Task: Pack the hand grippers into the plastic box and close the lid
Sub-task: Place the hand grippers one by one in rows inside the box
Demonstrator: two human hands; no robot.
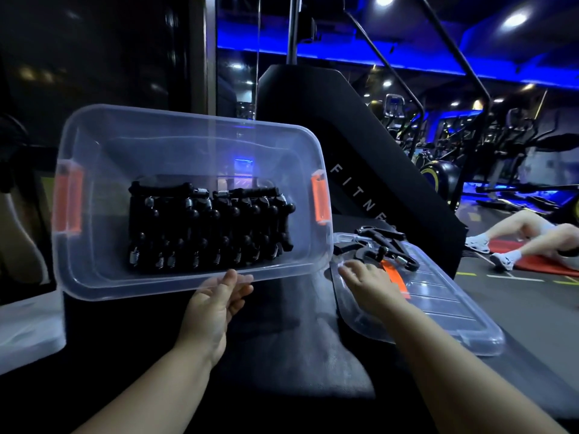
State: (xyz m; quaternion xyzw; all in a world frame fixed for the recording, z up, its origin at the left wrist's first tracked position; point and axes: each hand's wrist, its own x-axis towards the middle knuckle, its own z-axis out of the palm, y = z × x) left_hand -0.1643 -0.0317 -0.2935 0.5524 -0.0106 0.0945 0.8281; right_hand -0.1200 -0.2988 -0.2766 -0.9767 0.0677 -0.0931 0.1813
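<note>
Commercial gym floor, rows of cardio machines [488, 142] at rear right, black machine housing [313, 98] lettered "FITNE", person's legs [520, 230] on red exercise mat [539, 263], blue strip lighting [360, 54] along ceiling edge, yellow floor markings [501, 275]

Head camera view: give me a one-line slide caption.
Left hand holds a tilted clear plastic box packed with black spring hand grippers; right hand reaches for loose grippers on the clear lid.

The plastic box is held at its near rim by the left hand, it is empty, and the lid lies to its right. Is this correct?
Only "empty" is wrong: the head view shows the plastic box packed with black hand grippers. The left hand holds its near rim, and the lid lies to its right.
</note>
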